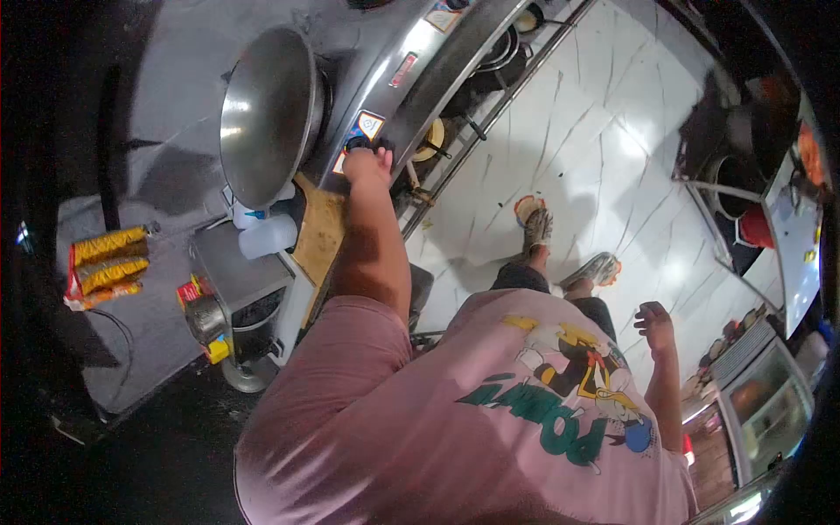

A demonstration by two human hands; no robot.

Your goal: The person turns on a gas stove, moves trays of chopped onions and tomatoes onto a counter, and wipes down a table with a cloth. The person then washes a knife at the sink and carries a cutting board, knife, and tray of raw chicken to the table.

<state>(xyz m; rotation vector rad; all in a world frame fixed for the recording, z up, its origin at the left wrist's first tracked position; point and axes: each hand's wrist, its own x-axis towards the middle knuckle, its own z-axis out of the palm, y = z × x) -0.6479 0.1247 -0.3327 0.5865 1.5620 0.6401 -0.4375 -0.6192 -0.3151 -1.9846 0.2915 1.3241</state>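
My left hand (367,166) reaches forward to the front panel of a gas stove (411,44). Its fingers are closed around a black stove knob (357,143), which they partly cover. Close by, a large metal wok (267,122) sits tilted in view on the stove, with nothing visible inside it. My right hand (654,324) hangs at my side above the floor, its fingers loosely bent and apart, holding nothing.
A translucent white plastic container (268,236) stands by the wok, near a wooden board (319,229). Yellow-and-red packets (107,267) lie on the grey counter (162,324). Pans, one of them round and pale (430,140), rest on a rack under the stove. White marbled floor (577,122) lies ahead.
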